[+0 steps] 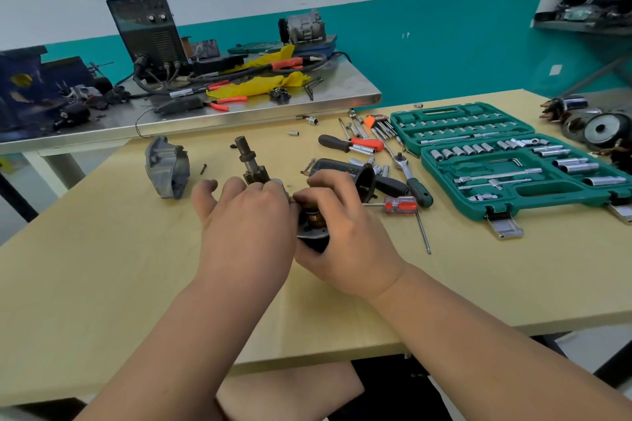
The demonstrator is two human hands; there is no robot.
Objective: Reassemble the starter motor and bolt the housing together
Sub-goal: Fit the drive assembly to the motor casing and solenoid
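Both hands, left hand [249,212] and right hand [342,236], grasp the armature [251,164] over a pale wooden table [102,267] by teal walls.

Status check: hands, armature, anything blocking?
Both hands, left hand and right hand, shut on armature. Grey housing apart, unbolted. Nothing blocking.

Both bare forearms come up from the lower edge of the view and meet near the middle. The left hand [246,212] lies palm down, its back toward the camera, with the fingers [205,188] bent forward and slightly spread. The right hand [338,232] is just beside it, touching at the knuckles, turned a little inward. Its fingers are curled closed, the thumb low on the near side. Both wrists are almost straight.
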